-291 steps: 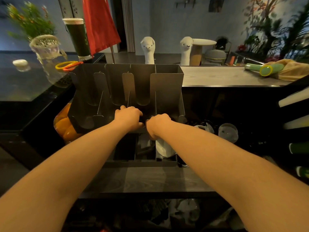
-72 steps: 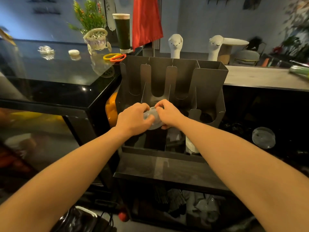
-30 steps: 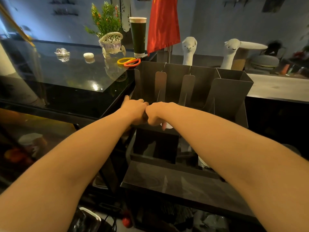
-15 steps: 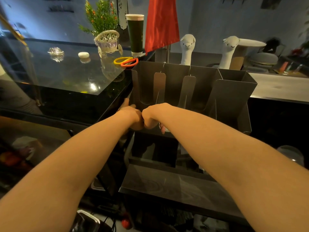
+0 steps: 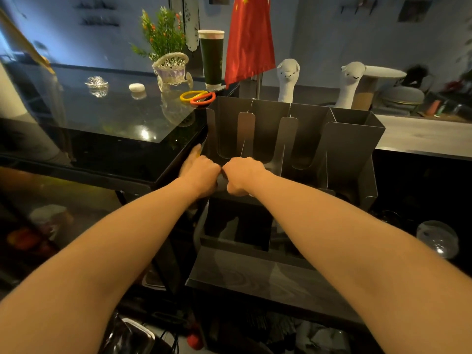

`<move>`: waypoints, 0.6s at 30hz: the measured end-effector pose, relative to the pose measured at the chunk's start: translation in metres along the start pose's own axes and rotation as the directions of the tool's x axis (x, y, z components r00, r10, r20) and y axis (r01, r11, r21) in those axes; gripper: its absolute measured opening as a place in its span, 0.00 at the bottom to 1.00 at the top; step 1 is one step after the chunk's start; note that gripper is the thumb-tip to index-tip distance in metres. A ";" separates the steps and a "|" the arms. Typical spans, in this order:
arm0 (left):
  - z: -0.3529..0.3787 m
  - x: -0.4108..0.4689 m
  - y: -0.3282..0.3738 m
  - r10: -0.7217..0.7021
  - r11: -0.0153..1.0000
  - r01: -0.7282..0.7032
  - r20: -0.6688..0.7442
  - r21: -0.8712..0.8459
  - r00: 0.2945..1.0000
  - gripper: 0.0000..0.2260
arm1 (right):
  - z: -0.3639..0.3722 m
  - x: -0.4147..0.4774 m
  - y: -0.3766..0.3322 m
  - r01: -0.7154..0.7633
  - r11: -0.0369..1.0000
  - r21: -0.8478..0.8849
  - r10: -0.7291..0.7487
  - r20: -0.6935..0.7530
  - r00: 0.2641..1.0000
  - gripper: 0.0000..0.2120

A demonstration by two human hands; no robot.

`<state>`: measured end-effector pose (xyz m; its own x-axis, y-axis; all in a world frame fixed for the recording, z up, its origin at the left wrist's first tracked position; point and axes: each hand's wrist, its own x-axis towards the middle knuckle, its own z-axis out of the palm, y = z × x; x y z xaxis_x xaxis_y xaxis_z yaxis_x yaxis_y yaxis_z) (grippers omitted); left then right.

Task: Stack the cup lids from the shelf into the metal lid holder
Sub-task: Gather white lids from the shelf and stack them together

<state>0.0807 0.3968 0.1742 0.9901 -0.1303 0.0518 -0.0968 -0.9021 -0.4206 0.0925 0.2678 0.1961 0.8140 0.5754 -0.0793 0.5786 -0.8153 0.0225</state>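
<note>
Left hand [image 5: 200,173]: fingers are curled down tight at the front lip of the metal lid holder [image 5: 265,129]; one finger is stretched up along the holder's left wall.
Right hand [image 5: 242,175]: knuckles are set against the left hand, fingers curled under.
Cup lids [image 5: 221,182]: gripped between the two hands at the leftmost slot's front edge; only a grey sliver can be seen.
Left edge: the holder's left wall is pressed close to the corner of the black glass bench [image 5: 122,123], with hardly any gap.
Open room: the middle and right slots are seen open-topped, to the right of the hands.
Bench corner: scissors [image 5: 196,96] are laid just behind the holder's top-left corner.
Low right: a domed clear lid [image 5: 437,238] is seen well apart.
</note>
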 end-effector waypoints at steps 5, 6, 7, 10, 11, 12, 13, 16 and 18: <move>-0.014 -0.036 -0.005 -0.004 0.962 -0.035 -0.143 -0.270 0.990 0.12 | 0.008 -0.026 -0.001 0.030 0.995 0.094 -0.001 -0.294 0.956 0.15; -0.016 -0.043 -0.004 0.003 0.955 -0.050 -0.157 -0.292 0.988 0.11 | 0.010 -0.034 -0.002 0.028 0.994 0.109 0.007 -0.313 0.950 0.14; -0.018 -0.051 -0.001 0.006 0.946 -0.054 -0.150 -0.319 0.989 0.09 | 0.013 -0.042 -0.003 0.024 0.992 0.125 0.017 -0.317 0.948 0.14; -0.016 -0.072 0.020 0.042 0.928 -0.064 -0.067 -0.366 0.997 0.09 | 0.030 -0.073 -0.004 -0.022 0.980 0.197 0.076 -0.274 0.959 0.10; -0.012 -0.076 0.031 0.068 0.925 -0.075 -0.032 -0.372 0.997 0.09 | 0.038 -0.082 -0.004 -0.049 0.976 0.214 0.101 -0.240 0.965 0.09; -0.008 -0.080 0.043 0.099 0.923 -0.092 0.000 -0.373 0.995 0.10 | 0.047 -0.092 -0.002 -0.085 0.971 0.224 0.131 -0.200 0.971 0.09; -0.004 -0.083 0.056 0.131 0.922 -0.109 0.035 -0.373 0.991 0.10 | 0.057 -0.102 0.000 -0.127 0.966 0.225 0.165 -0.159 0.973 0.09; 0.007 -0.087 0.097 0.220 0.910 -0.162 0.112 -0.382 0.969 0.11 | 0.087 -0.130 0.013 -0.241 0.944 0.224 0.263 -0.073 0.962 0.11; 0.008 -0.087 0.125 0.278 0.897 -0.210 0.129 -0.389 0.952 0.11 | 0.105 -0.148 0.026 -0.302 0.929 0.216 0.317 -0.039 0.948 0.11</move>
<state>-0.0169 0.2986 0.1095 0.9285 -0.3221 -0.1848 -0.3339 -0.9419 -0.0360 -0.0187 0.1547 0.1037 0.9569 0.2890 -0.0289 0.2802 -0.9447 -0.1702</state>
